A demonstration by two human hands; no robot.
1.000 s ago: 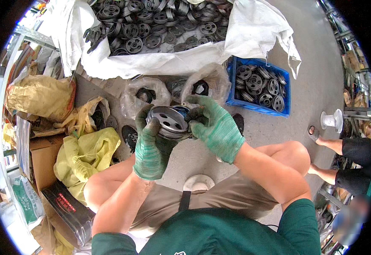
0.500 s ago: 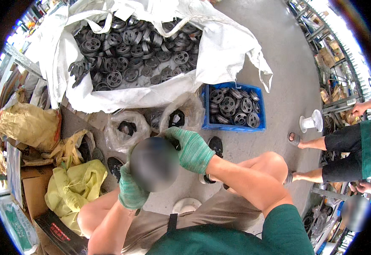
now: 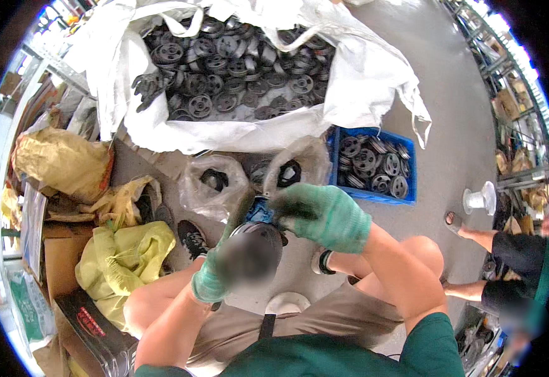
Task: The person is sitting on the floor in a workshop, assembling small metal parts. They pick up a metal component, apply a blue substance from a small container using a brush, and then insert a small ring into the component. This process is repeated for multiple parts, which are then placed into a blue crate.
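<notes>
In front of my lap, my left hand [image 3: 214,273], in a green glove, grips a dark round wheel-like part [image 3: 255,251] that is partly blurred. A small blue piece [image 3: 260,211] shows at the part's upper edge; its kind is unclear. My right hand [image 3: 334,217], gloved in green with blackened fingers, is curled beside the blue piece, and what its fingertips hold is hidden. Just beyond the hands stand two clear plastic bags, a left one [image 3: 202,196] and a right one [image 3: 309,166], with dark parts inside.
A large white sack [image 3: 224,137] full of black pulley wheels [image 3: 214,63] lies at the far side. A blue crate [image 3: 375,196] of similar wheels stands right of the bags. A white spool [image 3: 479,200] and another person [image 3: 519,264] are at right. Yellow sacking [image 3: 123,251] lies at left.
The view has shifted, so the surroundings sit farther right. The dark part has tilted and the blue piece now shows. My right hand has moved off its top toward the right.
</notes>
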